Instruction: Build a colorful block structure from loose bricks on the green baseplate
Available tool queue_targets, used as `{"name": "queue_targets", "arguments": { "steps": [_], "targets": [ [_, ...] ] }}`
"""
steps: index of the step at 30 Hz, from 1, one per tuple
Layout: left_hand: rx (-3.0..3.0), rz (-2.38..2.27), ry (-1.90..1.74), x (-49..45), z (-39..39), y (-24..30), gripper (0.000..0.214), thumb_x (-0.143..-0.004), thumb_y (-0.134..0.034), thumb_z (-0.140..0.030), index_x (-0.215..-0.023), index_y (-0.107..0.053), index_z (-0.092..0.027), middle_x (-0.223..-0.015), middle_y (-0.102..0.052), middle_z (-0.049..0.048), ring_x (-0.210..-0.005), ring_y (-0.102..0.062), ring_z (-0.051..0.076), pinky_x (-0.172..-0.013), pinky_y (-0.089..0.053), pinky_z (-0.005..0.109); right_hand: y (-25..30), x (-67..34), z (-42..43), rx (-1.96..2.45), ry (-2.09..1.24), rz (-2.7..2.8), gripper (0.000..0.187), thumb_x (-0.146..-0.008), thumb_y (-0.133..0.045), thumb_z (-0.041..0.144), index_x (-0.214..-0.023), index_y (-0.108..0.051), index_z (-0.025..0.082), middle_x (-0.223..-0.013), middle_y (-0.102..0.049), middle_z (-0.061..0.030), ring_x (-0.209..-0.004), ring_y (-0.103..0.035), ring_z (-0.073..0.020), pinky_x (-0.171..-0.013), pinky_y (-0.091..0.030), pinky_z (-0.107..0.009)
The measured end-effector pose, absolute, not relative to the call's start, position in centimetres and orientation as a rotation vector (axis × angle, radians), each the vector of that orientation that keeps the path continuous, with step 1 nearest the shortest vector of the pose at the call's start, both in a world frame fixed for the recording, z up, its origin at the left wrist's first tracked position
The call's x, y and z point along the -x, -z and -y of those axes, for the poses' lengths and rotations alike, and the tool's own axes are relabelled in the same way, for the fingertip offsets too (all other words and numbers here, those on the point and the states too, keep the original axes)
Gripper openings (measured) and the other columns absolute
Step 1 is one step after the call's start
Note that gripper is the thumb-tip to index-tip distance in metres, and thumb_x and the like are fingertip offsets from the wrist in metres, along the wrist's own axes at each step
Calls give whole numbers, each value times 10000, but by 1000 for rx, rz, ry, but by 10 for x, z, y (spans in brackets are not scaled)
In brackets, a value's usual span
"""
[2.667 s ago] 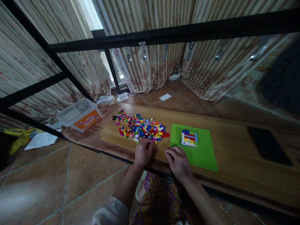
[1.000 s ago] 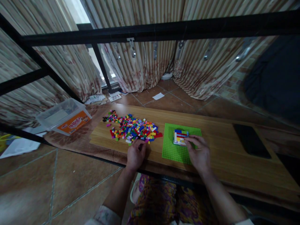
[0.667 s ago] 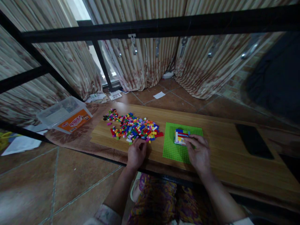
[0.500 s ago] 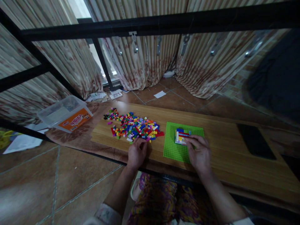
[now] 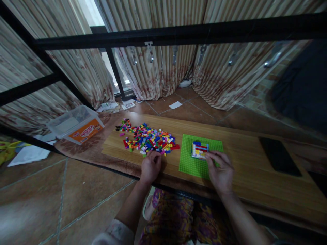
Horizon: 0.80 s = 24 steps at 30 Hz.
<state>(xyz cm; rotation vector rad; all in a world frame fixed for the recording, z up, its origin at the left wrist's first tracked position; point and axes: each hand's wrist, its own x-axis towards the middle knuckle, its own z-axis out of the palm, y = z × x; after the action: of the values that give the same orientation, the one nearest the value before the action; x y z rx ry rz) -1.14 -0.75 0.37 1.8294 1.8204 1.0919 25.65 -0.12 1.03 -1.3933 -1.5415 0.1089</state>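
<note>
A green studded baseplate (image 5: pixel 186 163) lies on the wooden board, with a small block of toy building bricks (image 5: pixel 199 149) on it. The block shows blue, red, white and yellow pieces. My right hand (image 5: pixel 221 172) reaches in from the right. Its thumb and fingers are drawn together at the block's lower right edge; any small piece between them is hidden. My left hand (image 5: pixel 150 167) rests at the near edge of a heap of loose bricks (image 5: pixel 150 137), fingers curled closed. What it may hold cannot be made out.
On the board's right side lies a dark flat phone-like slab (image 5: pixel 279 156). A clear plastic box (image 5: pixel 76 124) with an orange label stands at the left on a brown cloth (image 5: pixel 114 163). A black metal bar (image 5: pixel 163 32) crosses in front of striped curtains (image 5: pixel 158 71).
My right hand has shifted slightly down and right, from over the brick block to its edge, uncovering more of it. My left hand stays by the heap. The whole view has shifted a little.
</note>
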Motion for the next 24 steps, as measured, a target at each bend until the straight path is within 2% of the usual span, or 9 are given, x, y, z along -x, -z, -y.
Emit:
{"name": "queue_targets", "arguments": {
  "steps": [7,15,24],
  "targets": [
    [-1812,-1829,-1074,10,8,-4,90,-856,-551,-173,-850,-636,-202,-874,-633,25,-777,-601,132,-683,-452,222,-21,-239,24,1347,-191,1536,162,-859,-601,298,-927,-715,206,-947,-663,-56,-899,-620,-184,-845,-495,-361],
    [-1806,-1815,-1101,10,9,-2,99,-845,-547,-141,-834,-627,-198,-844,-625,22,-764,-591,131,-699,-458,230,-5,-177,26,1314,-426,1834,178,-894,-532,285,-920,-694,216,-920,-664,-49,-894,-603,-187,-833,-486,-342],
    [-1800,-1801,-1118,10,10,-2,116,-845,-542,-126,-850,-632,-199,-874,-631,31,-819,-592,148,-735,-471,252,-4,-145,-4,1306,-372,2000,228,-910,-479,255,-994,-687,212,-911,-649,-57,-896,-573,-203,-811,-461,-336]
  ]
}}
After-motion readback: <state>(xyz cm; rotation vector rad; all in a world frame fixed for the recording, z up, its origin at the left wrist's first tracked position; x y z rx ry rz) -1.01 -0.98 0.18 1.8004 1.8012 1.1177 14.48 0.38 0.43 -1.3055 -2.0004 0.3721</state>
